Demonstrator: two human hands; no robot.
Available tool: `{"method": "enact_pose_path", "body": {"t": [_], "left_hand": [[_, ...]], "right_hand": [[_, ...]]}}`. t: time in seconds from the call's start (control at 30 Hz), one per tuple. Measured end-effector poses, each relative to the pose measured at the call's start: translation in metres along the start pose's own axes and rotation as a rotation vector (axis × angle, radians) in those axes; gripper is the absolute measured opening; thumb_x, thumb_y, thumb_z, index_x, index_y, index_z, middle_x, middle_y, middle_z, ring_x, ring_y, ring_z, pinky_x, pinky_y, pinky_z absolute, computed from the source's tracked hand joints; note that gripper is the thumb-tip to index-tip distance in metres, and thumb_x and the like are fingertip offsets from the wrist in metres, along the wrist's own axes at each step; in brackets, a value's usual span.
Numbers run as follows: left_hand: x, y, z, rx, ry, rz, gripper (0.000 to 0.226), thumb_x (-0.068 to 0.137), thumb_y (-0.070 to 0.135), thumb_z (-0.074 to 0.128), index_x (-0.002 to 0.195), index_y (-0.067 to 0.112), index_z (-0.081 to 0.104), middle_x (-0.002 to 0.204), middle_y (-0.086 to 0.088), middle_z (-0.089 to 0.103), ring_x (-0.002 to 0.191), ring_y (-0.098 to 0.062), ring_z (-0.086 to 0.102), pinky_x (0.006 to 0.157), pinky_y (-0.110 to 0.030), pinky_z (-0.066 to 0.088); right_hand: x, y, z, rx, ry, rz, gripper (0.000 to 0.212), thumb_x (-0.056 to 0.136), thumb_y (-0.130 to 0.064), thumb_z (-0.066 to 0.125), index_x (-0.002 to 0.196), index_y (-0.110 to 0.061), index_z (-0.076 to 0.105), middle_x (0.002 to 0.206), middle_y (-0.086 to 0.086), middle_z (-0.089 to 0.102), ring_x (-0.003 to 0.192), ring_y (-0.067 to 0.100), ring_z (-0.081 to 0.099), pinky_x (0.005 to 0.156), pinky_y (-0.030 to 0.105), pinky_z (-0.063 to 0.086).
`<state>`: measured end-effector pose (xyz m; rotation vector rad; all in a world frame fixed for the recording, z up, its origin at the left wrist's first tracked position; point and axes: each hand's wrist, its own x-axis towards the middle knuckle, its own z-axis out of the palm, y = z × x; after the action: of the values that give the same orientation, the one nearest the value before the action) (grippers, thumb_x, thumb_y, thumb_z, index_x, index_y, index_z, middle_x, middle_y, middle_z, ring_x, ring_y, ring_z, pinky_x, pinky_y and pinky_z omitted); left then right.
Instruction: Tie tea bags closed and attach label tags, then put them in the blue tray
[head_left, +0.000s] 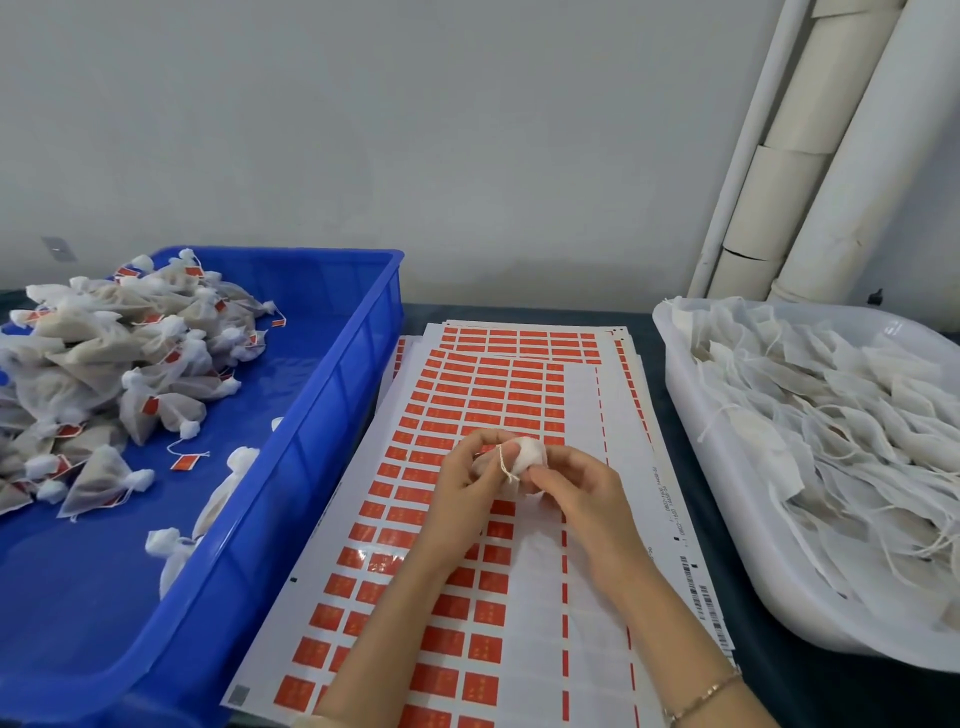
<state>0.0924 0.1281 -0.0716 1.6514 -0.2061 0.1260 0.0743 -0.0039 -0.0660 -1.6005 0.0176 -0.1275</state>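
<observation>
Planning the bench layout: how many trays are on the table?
2: a blue tray at left with tagged bags, a white tray at right with untagged bags. None seems hidden.

tea bag (529, 456) mostly hidden between left hand (457, 491) and right hand (576, 493), blue tray (337, 374) cut off left, label stickers (483, 391) unreadable
</observation>
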Motion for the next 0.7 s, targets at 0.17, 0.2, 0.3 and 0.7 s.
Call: {"method": "enact_pose_path", "body": {"t": [0.17,0.2,0.3,0.7], "left_hand": [[0.0029,-0.0007,0.0008,0.038,0.07,-0.072,0.012,0.093,0.028,0.058,0.093,0.018,0.064,0.086,0.003,0.066,0.076,-0.004,0.063,0.063,-0.009,0.048],[0.0034,-0.0004,0.0008,0.047,0.079,-0.076,0.014,0.093,0.03,0.057,0.093,0.018,0.065,0.084,0.003,0.065,0.074,-0.002,0.062,0.063,-0.008,0.047],[0.0038,0.0006,0.0012,0.031,0.069,-0.096,0.015,0.093,0.031,0.057,0.092,0.019,0.066,0.081,0.003,0.065,0.069,0.0,0.062,0.06,-0.007,0.046],[0.0056,0.0005,-0.0003,-0.136,0.086,-0.29,0.028,0.092,0.041,0.055,0.1,0.017,0.067,0.084,-0.004,0.071,0.067,-0.01,0.065,0.059,-0.015,0.049]], "right_hand": [[-0.0002,0.0023,0.0008,-0.023,0.08,-0.05,0.014,0.084,-0.03,0.072,0.096,-0.032,0.067,0.089,-0.018,0.071,0.086,0.001,0.067,0.066,0.011,0.052],[-0.0004,0.0024,0.0011,-0.018,0.084,-0.069,0.012,0.085,-0.029,0.071,0.096,-0.032,0.067,0.089,-0.017,0.071,0.085,0.003,0.068,0.066,0.011,0.052],[-0.0003,0.0037,0.002,-0.025,0.095,-0.102,0.01,0.088,-0.028,0.066,0.096,-0.033,0.064,0.091,-0.014,0.071,0.084,0.004,0.068,0.067,0.012,0.053],[-0.0015,0.0084,0.005,-0.347,0.101,-0.328,0.022,0.093,-0.019,0.058,0.089,-0.041,0.054,0.091,-0.024,0.063,0.091,-0.007,0.059,0.075,0.005,0.047]]}}
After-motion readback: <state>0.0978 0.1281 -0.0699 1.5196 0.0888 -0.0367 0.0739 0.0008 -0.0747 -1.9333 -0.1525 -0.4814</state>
